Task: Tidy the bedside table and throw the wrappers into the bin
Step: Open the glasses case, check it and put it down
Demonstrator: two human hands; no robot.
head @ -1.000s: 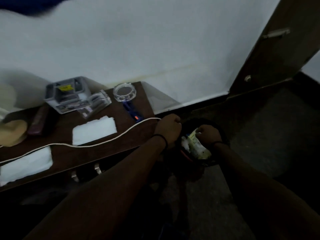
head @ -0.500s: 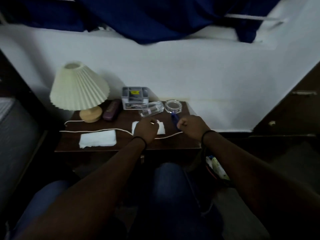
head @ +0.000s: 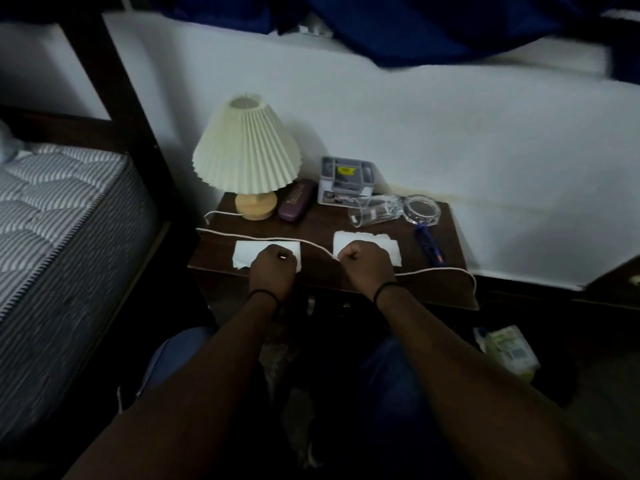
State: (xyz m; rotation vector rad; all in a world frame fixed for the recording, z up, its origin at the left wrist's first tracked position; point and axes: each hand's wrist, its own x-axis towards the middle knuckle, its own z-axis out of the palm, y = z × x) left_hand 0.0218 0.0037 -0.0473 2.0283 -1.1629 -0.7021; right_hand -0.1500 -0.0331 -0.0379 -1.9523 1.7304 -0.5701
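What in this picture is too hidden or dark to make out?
All from the head view:
- Whether the left hand and right hand grip the two tissues: their curled fingers face away.
- The bin: lost in darkness; only the wrappers show.
- Print on the grey box and purple case: too small and blurred.
- The drawer front: dark, partly behind the wrists.

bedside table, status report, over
Left hand on left tissue, right hand on right tissue, fingers curled. Cord runs between. Glass tipped over.
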